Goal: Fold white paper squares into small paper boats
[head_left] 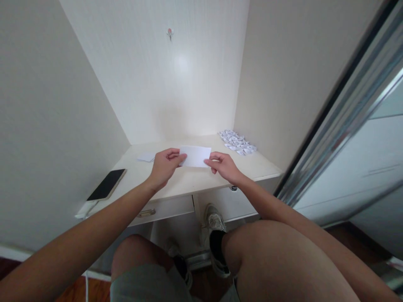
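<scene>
A small white sheet of paper (195, 156) is stretched between my two hands, just above the white desktop. My left hand (165, 165) pinches its left edge, thumb on the near face and fingers behind. On the opposite edge, my right hand (223, 165) grips the paper the same way, low near the corner. More white paper (145, 157) lies flat on the desk just left of my left hand. Toward the back right corner sits a pile of small folded white paper pieces (236, 141).
A dark-screened phone (107, 184) with a white cable lies at the desk's left end. Below the white desktop (176, 180) are a drawer with a metal handle (146, 213) and another with a round dark knob or lock (233, 188). Walls enclose three sides; a sliding door frame (343, 121) stands right.
</scene>
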Demonstrator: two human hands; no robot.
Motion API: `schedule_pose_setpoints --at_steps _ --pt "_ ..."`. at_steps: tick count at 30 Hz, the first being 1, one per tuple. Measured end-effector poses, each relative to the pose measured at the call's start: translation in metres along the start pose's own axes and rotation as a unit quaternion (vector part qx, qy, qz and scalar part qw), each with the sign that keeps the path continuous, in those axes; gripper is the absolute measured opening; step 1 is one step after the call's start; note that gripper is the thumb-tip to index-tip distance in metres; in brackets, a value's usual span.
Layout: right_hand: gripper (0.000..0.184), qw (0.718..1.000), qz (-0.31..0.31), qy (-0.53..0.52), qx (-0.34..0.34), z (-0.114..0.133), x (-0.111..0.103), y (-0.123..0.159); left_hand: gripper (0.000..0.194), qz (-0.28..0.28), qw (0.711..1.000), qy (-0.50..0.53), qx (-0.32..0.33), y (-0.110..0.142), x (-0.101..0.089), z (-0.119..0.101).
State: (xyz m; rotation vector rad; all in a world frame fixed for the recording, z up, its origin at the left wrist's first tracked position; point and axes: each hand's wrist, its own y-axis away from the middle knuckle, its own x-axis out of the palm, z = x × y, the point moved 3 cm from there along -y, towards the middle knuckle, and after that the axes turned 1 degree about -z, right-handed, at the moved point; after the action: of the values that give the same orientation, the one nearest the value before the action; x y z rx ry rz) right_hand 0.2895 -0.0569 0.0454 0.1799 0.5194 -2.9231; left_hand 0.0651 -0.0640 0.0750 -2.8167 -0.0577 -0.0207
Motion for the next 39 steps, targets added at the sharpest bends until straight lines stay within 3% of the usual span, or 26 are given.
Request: schedule_pose_setpoints --at_steps 5,9,12,15,21,27,33,39 --pt "0.048 0.998 -0.059 -0.019 -0.003 0.019 -0.013 -0.015 0.054 0.026 0.999 0.030 -0.020 0.000 0.002 -0.007" --pt "0.049 0.998 -0.053 -0.013 0.011 0.020 -0.017 -0.034 0.059 0.018 0.999 0.030 -0.021 -0.014 -0.016 -0.006" --pt "0.046 0.999 -0.030 -0.001 0.025 0.010 -0.013 -0.057 0.060 0.017 1.000 0.010 -0.019 -0.036 -0.026 0.007" --pt "0.043 0.999 -0.004 0.020 0.037 -0.014 -0.004 -0.089 0.063 0.019 1.000 -0.014 -0.018 -0.068 -0.031 0.035" --pt "0.041 0.995 0.021 0.086 0.047 -0.080 0.007 -0.157 0.057 0.036 0.998 -0.035 -0.042 -0.131 -0.037 0.115" --pt "0.034 0.985 0.063 0.162 0.016 -0.126 0.000 -0.191 0.063 0.014 0.993 -0.115 -0.022 -0.161 -0.041 0.165" --pt "0.021 0.969 0.089 0.230 -0.005 -0.140 -0.001 -0.191 0.046 0.002 0.975 -0.224 0.006 -0.158 -0.043 0.171" --pt "0.024 0.966 0.090 0.242 -0.012 -0.132 0.005 -0.188 0.054 0.010 0.969 -0.248 0.020 -0.152 -0.040 0.160"
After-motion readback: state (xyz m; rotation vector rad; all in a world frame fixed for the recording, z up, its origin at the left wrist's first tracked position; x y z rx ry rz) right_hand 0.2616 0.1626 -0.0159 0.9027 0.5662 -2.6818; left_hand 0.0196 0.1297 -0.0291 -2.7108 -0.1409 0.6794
